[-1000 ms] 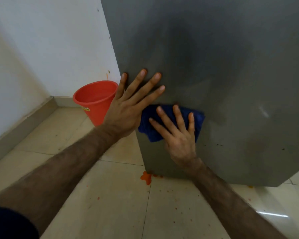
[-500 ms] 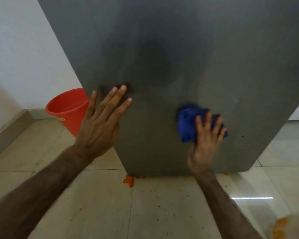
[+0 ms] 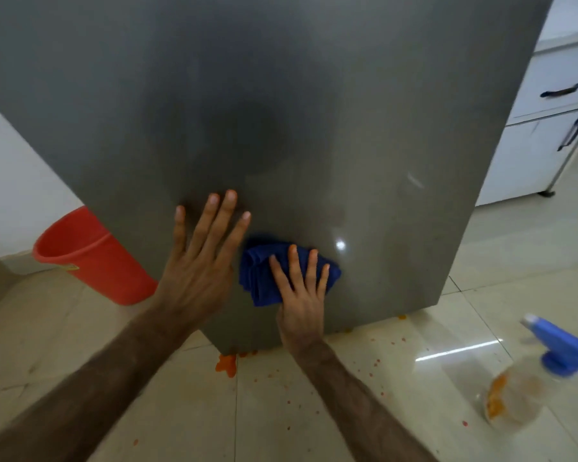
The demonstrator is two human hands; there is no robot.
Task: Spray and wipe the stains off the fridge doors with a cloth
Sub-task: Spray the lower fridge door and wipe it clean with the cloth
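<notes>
since half a second ago the blue cloth (image 3: 264, 278) has slid back leftward across the fridge door (image 3: 314, 128), and it now sits just beside my left hand (image 3: 201, 261) instead of well apart from it. that left hand has shifted too, now further in from the door's left edge, but it is braced flat on the door as before.

my right hand (image 3: 302, 291) presses the cloth against the door with fingers straight and spread; nothing is curled around it, so the cloth is pinned, not gripped. the left hand is equally flat, fingers splayed, holding nothing.

the cloth lies low on the door, near its bottom edge and left of a bright glint on the metal. its bunched long axis runs roughly across the door. most of it sticks out to the left of my right hand, toward the left hand, so i judge the free swipe lies back to the right or upward.

below the door, orange splatter (image 3: 226, 365) marks the floor. a spray bottle (image 3: 528, 385) stands on the floor right of the door, nearer my right hand. a red bucket (image 3: 90, 258) sits left of the door.
</notes>
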